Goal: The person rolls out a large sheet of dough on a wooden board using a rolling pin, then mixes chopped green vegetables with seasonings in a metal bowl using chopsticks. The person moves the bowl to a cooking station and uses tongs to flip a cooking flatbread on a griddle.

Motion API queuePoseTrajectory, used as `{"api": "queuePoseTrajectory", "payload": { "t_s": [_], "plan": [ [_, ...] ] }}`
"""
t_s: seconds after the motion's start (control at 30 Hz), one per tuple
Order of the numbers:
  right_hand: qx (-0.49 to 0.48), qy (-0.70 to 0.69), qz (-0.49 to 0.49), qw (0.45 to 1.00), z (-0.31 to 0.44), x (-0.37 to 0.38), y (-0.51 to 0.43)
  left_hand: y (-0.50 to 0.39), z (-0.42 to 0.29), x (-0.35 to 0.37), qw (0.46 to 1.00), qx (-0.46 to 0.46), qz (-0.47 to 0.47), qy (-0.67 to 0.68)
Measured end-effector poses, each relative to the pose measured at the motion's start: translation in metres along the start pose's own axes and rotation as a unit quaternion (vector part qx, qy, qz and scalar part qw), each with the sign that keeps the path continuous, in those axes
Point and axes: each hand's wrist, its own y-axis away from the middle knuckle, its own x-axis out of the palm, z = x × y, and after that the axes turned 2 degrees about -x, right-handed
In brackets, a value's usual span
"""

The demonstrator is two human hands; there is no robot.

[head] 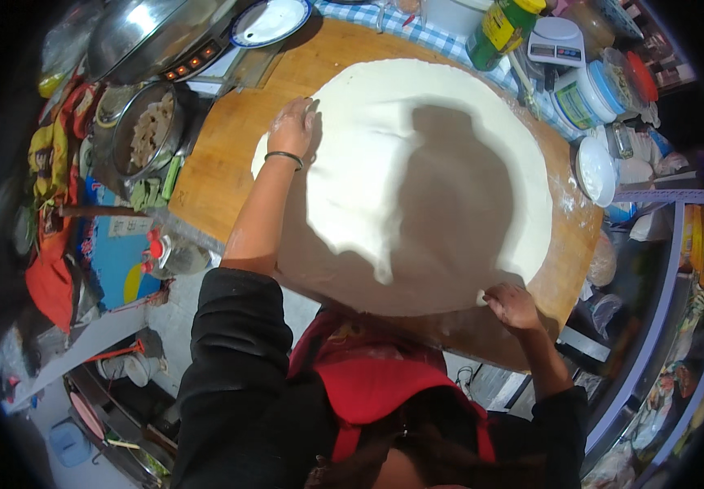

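Note:
A large, thin, round sheet of dough (pixel 352 153) covers most of the wooden board (pixel 223 140) in front of me, my shadow falling across its right and near parts. My left hand (pixel 291 127), with a dark band at the wrist, rests at the sheet's left edge; its fingers point away from me and their undersides are hidden. At the near right edge my right hand (pixel 514 307) has its fingers bent in and pinches the rim of the dough, where a small pale bit shows at the fingertips. Flour dusts the board on the right.
Left of the board stand a metal bowl of chopped pieces (pixel 151 128) and an oil bottle (pixel 181 253). A lidded pan (pixel 150 36) and blue-rimmed plate (pixel 269 23) are at the far left. Along the right sit a green jar (pixel 498 36), kitchen scale (pixel 557 41) and white bowl (pixel 596 171).

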Motion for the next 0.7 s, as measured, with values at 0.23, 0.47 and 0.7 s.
{"api": "queuePoseTrajectory", "payload": {
  "t_s": [0.23, 0.47, 0.7],
  "plan": [
    [0.029, -0.024, -0.243, 0.969, -0.037, -0.03, -0.211, -0.078, 0.008, 0.03, 0.977, -0.147, 0.153, -0.02],
    [0.046, -0.257, -0.285, 0.922, -0.004, -0.092, -0.429, -0.116, 0.02, 0.041, 0.964, -0.11, 0.201, 0.134],
    [0.213, -0.059, -0.159, 0.962, -0.04, -0.092, -0.49, -0.135, 0.021, 0.057, 0.99, -0.073, 0.056, 0.106]
  ]
}}
